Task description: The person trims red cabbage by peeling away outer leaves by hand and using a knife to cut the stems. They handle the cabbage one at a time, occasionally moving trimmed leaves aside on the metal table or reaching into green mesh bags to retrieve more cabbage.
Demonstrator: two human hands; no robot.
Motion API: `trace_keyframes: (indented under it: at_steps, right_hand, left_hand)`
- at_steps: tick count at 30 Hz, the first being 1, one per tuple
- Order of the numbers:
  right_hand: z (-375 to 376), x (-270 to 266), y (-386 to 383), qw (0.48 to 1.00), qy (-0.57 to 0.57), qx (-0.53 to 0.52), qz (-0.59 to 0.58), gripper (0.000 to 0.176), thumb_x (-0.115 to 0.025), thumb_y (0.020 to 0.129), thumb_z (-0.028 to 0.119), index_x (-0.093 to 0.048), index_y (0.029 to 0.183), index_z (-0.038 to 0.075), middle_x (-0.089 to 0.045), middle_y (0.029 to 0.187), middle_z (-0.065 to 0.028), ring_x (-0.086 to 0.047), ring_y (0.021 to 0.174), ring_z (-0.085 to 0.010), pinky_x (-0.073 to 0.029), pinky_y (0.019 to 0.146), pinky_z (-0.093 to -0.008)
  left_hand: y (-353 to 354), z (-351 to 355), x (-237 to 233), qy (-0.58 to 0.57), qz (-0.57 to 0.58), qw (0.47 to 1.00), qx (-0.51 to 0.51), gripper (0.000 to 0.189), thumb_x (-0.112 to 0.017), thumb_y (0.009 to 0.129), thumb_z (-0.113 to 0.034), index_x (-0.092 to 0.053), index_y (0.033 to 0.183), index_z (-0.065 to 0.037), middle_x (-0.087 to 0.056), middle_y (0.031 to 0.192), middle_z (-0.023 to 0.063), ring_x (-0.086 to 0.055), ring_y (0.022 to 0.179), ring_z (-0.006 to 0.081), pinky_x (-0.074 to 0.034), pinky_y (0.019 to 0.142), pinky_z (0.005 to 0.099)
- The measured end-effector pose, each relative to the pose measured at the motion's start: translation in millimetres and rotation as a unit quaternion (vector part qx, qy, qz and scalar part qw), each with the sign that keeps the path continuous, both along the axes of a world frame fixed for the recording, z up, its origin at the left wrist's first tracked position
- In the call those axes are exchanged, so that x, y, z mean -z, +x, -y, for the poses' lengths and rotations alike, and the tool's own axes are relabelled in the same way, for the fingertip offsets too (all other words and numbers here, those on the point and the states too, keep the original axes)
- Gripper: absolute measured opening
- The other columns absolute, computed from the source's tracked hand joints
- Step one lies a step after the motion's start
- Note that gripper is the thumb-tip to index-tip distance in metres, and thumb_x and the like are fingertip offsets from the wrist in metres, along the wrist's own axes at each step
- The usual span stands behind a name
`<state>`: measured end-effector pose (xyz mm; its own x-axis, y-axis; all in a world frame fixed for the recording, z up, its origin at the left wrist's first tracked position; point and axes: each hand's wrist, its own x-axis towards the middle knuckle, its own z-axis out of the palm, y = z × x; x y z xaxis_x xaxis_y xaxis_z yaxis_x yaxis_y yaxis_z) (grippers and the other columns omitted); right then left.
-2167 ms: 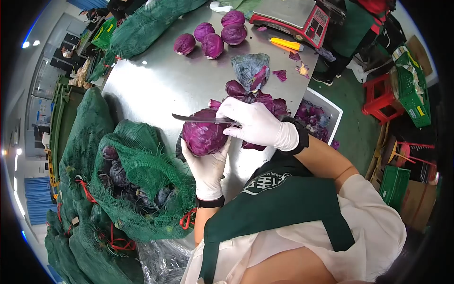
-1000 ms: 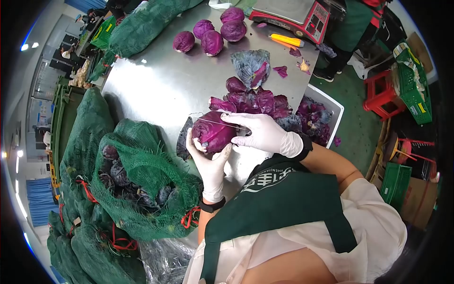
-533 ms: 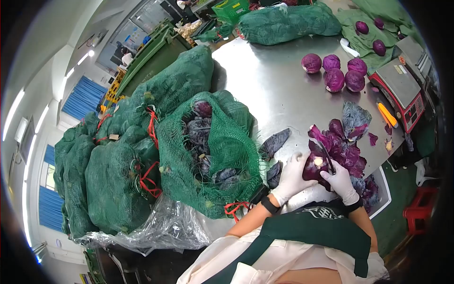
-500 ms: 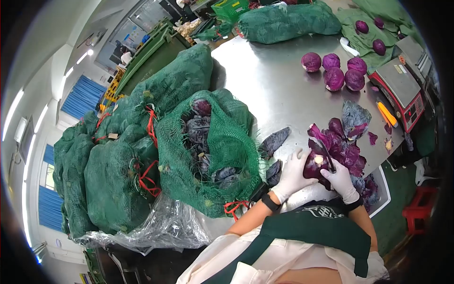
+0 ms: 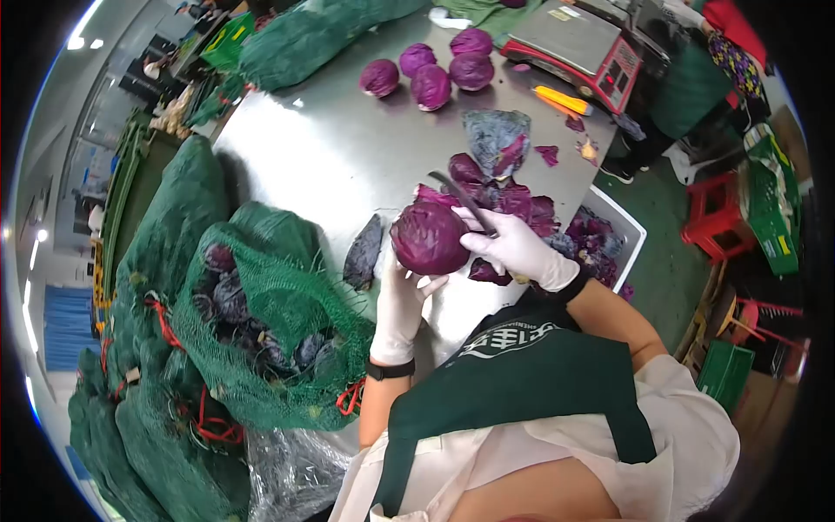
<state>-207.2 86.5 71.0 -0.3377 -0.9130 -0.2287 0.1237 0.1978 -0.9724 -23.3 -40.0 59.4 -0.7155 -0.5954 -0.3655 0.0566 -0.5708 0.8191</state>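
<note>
A purple cabbage (image 5: 429,239) rests in my gloved left hand (image 5: 402,304), its smooth round side toward me. The fingers of that hand curl around it from below and the left. In my gloved right hand (image 5: 519,248) is a knife with a dark, curved blade (image 5: 459,196), its tip pointing up and away to the left. The right fingers are close against the cabbage's right side. Behind the hands lies a heap of loose purple leaves (image 5: 513,202) with a large greyish outer leaf (image 5: 496,139). Another dark leaf (image 5: 364,252) lies left of the cabbage.
Several trimmed cabbages (image 5: 430,87) stand farther back on the steel table (image 5: 322,157). A red scale (image 5: 574,52) and an orange-handled tool (image 5: 563,100) are at the back right. Green mesh sacks (image 5: 278,287) crowd the left. A white bin (image 5: 633,239) of leaves sits below the right edge.
The cabbage has been turned from its pale cut stem to its round side. My left hand has shifted underneath it. The whole view has swung to the right.
</note>
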Motion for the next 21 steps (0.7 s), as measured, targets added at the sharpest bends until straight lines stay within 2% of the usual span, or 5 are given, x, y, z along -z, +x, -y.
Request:
trace_keyframes:
  at_steps: [9,11,13,19,21]
  right_hand:
    - [-8,12,-3,0.986,0.018,0.065,0.155,0.042,-0.066,0.095,0.045,-0.063,0.09,0.003,-0.051,0.053,0.0011,-0.048,0.038,-0.0087,-0.039,0.038,-0.0249]
    - [-9,12,-1,0.982,0.026,0.056,0.176,0.044,-0.066,0.095,0.045,-0.063,0.085,0.002,-0.051,0.053,0.0004,-0.048,0.038,-0.0088,-0.039,0.038,-0.025]
    - [-10,7,2,0.982,0.025,0.059,0.18,0.046,-0.065,0.095,0.046,-0.062,0.08,0.002,-0.051,0.053,0.0005,-0.049,0.038,-0.0091,-0.039,0.038,-0.0248]
    - [-10,0,-2,0.993,0.075,0.035,0.086,0.036,-0.064,0.097,0.037,-0.066,0.088,0.002,-0.059,0.061,-0.0013,-0.05,0.041,-0.008,-0.04,0.04,-0.0235]
    - [-13,2,-2,0.993,-0.011,0.054,0.1,0.026,-0.061,0.098,0.026,-0.067,0.099,0.002,-0.067,0.074,-0.0038,-0.05,0.042,-0.0069,-0.041,0.041,-0.0223]
  left_hand:
    - [5,-5,1,-0.199,-0.005,0.98,-0.023,0.055,-0.059,0.1,-0.017,-0.033,0.148,-0.012,-0.053,0.134,0.0113,-0.058,0.118,0.0238,-0.055,0.094,0.0402]
    - [0,-9,-2,-0.148,-0.044,0.988,-0.027,0.059,-0.06,0.099,-0.019,-0.03,0.15,-0.011,-0.048,0.14,0.0124,-0.055,0.125,0.0266,-0.052,0.101,0.0446]
    - [-1,-11,5,0.086,-0.189,0.978,0.03,0.062,-0.06,0.1,-0.022,-0.028,0.151,-0.01,-0.043,0.146,0.0143,-0.049,0.132,0.0296,-0.049,0.105,0.0486]
    - [-3,-11,3,0.152,-0.188,0.97,0.019,0.075,-0.062,0.093,-0.047,-0.031,0.15,-0.009,-0.039,0.149,0.0202,-0.044,0.136,0.0397,-0.045,0.107,0.0567]
    - [-4,-12,-2,0.356,-0.262,0.897,0.026,0.079,-0.066,0.088,-0.05,-0.033,0.15,-0.013,-0.038,0.149,0.0201,-0.041,0.137,0.0409,-0.046,0.105,0.058]
